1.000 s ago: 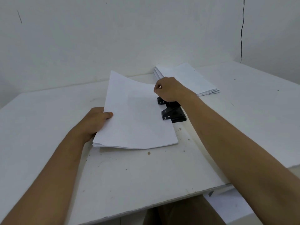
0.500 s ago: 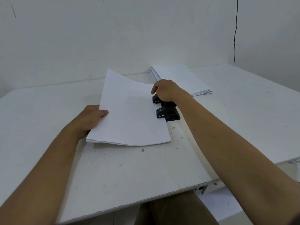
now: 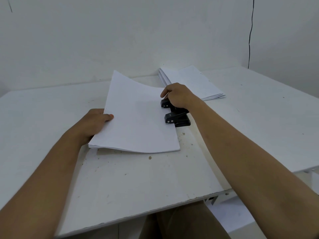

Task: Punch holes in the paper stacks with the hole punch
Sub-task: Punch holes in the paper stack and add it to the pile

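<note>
From the head camera, looking down: the left hand has the near paper stack by its left edge, thumb on top and fingers tucked beneath, a grip that pinches the sheets so they stay squared and don't fan out. That stack lies on the white worktop with its right edge fed into the black hole punch, and its far corner curls up off the surface, likely because the pinch lifts that side a little. Over on the other side, the right hand sits on top of the punch, fingers curled down over the lever, a closed grip on the tool that looks ready to bear down; whether the lever is fully pressed, I cannot tell from here. The punch stands just beside the stack's right edge, its two riveted heads sitting over the margin, which is where the holes belong. Behind it, near the wall, a second paper stack lies flat and apart from the hands, whether done or waiting I cannot say. Specks of debris dot the worktop near the punch. My read: the punching stroke on this stack is the step in hand.
</note>
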